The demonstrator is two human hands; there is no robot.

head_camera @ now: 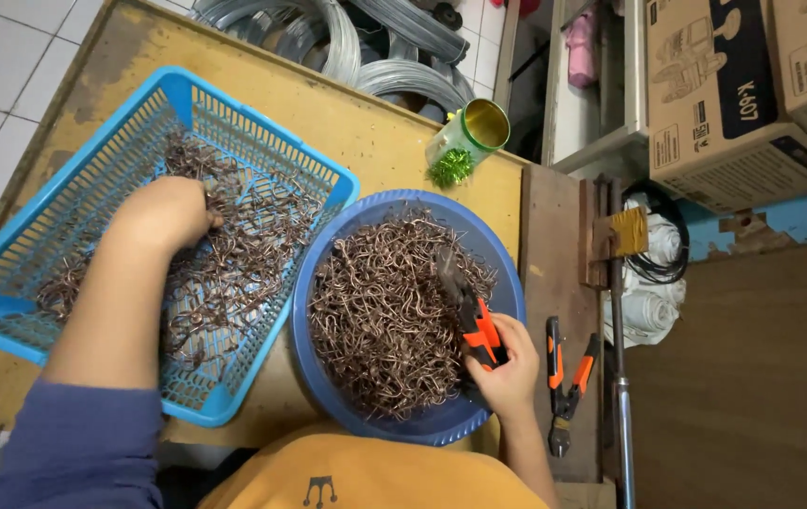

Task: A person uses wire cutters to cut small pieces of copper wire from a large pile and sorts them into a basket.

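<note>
1. Basket (8, 292): blue, slatted, at the bench's left edge, part-filled with copper hooks (243, 254).
2. Left hand (163, 215): inside the basket, fingers curled down into the hooks; seemingly closed on a few, though the exact grip is hidden.
3. Step, as judged: drawing a hook from the basket for working with the pliers; the next move calls for lifting one hook free of the tangle and bringing it across to the pliers' nose.
4. Bowl (309, 283): round, blue, touching the basket's right side, heaped with the same hooks.
5. Pliers (474, 316): orange-and-black, nose over the bowl.
6. Right hand (507, 372): at the bowl's right rim, fingers wrapped tightly round the pliers' handles.
7. Spare pliers (568, 386): lying by the bench's right edge.
</note>
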